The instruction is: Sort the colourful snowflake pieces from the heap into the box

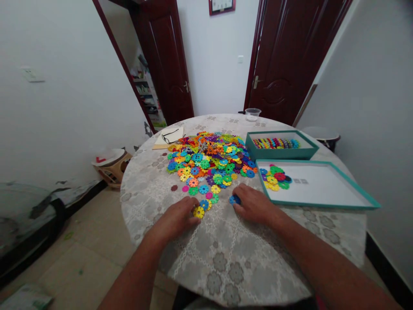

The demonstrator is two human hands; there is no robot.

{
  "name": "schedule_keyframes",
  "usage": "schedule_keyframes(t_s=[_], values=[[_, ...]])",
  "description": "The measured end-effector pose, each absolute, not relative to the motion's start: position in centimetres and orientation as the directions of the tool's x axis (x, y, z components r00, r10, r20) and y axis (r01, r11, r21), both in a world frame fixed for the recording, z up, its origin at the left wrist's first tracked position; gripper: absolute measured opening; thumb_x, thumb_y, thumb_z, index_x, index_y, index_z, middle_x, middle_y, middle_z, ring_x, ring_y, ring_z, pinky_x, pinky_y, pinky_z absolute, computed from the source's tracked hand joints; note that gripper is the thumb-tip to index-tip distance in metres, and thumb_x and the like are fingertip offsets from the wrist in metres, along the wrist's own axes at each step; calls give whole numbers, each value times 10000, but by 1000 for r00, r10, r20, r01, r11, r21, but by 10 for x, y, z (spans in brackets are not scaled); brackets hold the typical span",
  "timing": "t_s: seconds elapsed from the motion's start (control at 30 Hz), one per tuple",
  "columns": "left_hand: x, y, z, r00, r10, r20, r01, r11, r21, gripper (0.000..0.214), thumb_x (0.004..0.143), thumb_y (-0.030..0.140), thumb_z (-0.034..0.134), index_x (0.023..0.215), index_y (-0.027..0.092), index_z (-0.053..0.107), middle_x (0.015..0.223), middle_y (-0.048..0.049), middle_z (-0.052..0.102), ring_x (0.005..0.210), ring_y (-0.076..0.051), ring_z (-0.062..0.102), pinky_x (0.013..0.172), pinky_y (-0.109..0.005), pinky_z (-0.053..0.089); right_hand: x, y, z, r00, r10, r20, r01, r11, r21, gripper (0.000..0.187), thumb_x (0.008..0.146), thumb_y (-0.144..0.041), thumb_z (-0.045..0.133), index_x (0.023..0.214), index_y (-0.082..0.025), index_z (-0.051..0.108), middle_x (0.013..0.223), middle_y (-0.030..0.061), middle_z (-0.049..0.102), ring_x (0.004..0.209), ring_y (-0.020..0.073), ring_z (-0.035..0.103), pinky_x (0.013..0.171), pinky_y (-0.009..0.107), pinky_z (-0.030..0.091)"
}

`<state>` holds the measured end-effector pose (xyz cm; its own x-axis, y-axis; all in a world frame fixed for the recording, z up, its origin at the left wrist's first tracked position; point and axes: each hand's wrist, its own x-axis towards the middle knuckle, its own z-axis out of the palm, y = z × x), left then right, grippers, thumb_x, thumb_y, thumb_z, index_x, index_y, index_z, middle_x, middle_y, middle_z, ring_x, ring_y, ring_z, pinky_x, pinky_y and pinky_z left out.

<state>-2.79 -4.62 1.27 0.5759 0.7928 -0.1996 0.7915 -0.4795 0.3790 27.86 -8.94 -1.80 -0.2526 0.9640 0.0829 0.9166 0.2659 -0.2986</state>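
My left hand (181, 217) rests low over the table, its fingers closed on a yellow notched disc (198, 212). Touching that disc is a blue notched disc (204, 204) with more yellow beside it. My right hand (253, 204) has thumb and fingers around a dark blue notched disc (235, 200) on the cloth. Between and beyond the hands lie loose discs, among them a green one (193, 191) and a pink one (209, 195). Behind them spreads a big heap of colourful notched discs (211, 157).
A teal-edged box lid (322, 183) at the right holds several discs. Behind it stands a teal box (279, 153) with rows of discs. Glasses (169, 137) lie on paper at the back left. A clear plastic bowl (253, 113) stands at the far edge.
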Motion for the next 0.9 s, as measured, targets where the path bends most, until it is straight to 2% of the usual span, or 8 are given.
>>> schedule_keyframes(t_s=[0.1,0.23,0.43,0.6,0.8,0.9], values=[[-14,-39,9,586,796,-152,778,-501,379,342,875,348,680,1200,256,636,1166,-50,708,1032,-232,667,861,-300,483,280,-88,-18,-216,975,53,905,221,-362,172,909,-276,589,1054,-187,613,1067,107,633,967,236,598,824,321,404],[13,-24,4,576,808,-128,797,-519,310,394,877,349,685,1254,250,625,1202,-64,713,1050,-239,675,864,-308,487,283,-87,-14,-180,981,66,851,189,-490,163,847,-248,641,983,-205,563,1005,61,629,899,203,581,772,290,376],[57,3,-2,582,808,-96,797,-543,265,378,855,395,713,1180,218,632,1234,-104,692,1119,-282,670,886,-329,504,279,-82,-17,-173,977,125,759,212,-615,119,879,-212,622,986,-217,571,869,7,647,791,174,579,691,263,353],[78,11,-7,598,800,-49,778,-564,277,321,882,330,678,1170,204,614,1213,-111,687,1126,-285,667,919,-349,503,279,-77,-25,-134,973,189,748,224,-625,171,943,-249,600,1108,-217,629,972,45,705,884,204,639,777,287,424],[78,18,-13,529,835,149,784,-549,290,540,847,396,774,1311,202,577,1312,-147,617,1246,-310,588,1023,-392,470,284,-70,-33,-72,968,240,794,201,-574,155,963,-248,586,1093,-210,662,1033,66,718,956,224,654,850,319,467],[76,26,-14,521,841,146,801,-541,257,631,819,470,805,1338,187,585,1315,-159,629,1270,-331,567,1072,-422,440,284,-66,-37,-34,970,242,835,160,-527,244,979,-259,578,1207,-194,640,1180,110,701,1091,247,647,950,350,475]])
